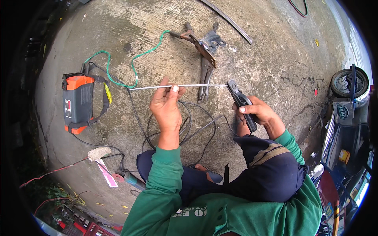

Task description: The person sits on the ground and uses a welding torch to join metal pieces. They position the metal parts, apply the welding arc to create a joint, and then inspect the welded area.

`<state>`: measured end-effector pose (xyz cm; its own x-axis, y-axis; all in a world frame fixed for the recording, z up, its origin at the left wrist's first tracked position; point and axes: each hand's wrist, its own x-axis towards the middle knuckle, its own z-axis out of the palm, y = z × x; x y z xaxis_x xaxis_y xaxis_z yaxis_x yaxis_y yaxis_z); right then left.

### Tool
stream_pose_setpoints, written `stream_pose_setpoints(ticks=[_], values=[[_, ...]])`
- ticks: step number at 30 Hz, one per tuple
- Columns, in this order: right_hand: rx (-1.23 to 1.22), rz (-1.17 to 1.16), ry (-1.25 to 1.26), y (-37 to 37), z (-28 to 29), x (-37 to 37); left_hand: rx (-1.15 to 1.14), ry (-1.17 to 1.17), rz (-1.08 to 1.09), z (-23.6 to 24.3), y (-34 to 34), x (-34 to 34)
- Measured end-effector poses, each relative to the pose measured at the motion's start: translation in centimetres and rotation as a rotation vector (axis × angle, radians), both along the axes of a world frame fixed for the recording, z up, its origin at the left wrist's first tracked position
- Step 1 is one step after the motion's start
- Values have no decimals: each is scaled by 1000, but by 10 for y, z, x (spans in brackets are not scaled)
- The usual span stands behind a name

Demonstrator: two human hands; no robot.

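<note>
My left hand (167, 108) pinches a thin grey welding rod (197, 85) between thumb and fingers, near its left part. The rod runs level to the right, and its far end meets the jaw of a black electrode holder (241, 102). My right hand (258, 113) is wrapped round the holder's handle, thumb on top. Beyond the rod, a rusty metal bracket piece (212, 40) lies on the concrete with locking pliers (205, 76) attached. A ground clamp (183, 35) with a green cable (147, 54) grips the same metalwork.
An orange and grey welding machine (78, 103) stands at the left. Black cable (214, 126) loops over the floor between it and my legs. An angle grinder (134, 181) lies at the lower left. A metal strip (228, 19) is at the far side, and a wheel (348, 83) at the right.
</note>
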<state>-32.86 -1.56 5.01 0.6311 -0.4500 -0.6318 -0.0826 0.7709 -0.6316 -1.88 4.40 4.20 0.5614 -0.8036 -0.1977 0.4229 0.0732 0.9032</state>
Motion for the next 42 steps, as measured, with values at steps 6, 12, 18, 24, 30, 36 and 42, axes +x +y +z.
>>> stream_pose_setpoints(ticks=[6,12,18,24,30,36,42], values=[[-180,116,-72,4,24,-12,119,117,-137,-8,9,21],[-526,-159,78,9,126,-25,355,-283,-540,36,17,44],[-1071,-415,314,27,248,-34,165,-544,-626,47,16,33],[-1036,-489,764,72,282,-44,55,-481,-402,52,15,71],[-1086,-418,575,73,280,-19,221,-621,-176,-2,58,100],[-922,-495,277,20,208,-42,268,-620,-156,-4,57,116],[-863,-474,227,-37,158,-79,355,-775,52,67,81,78]])
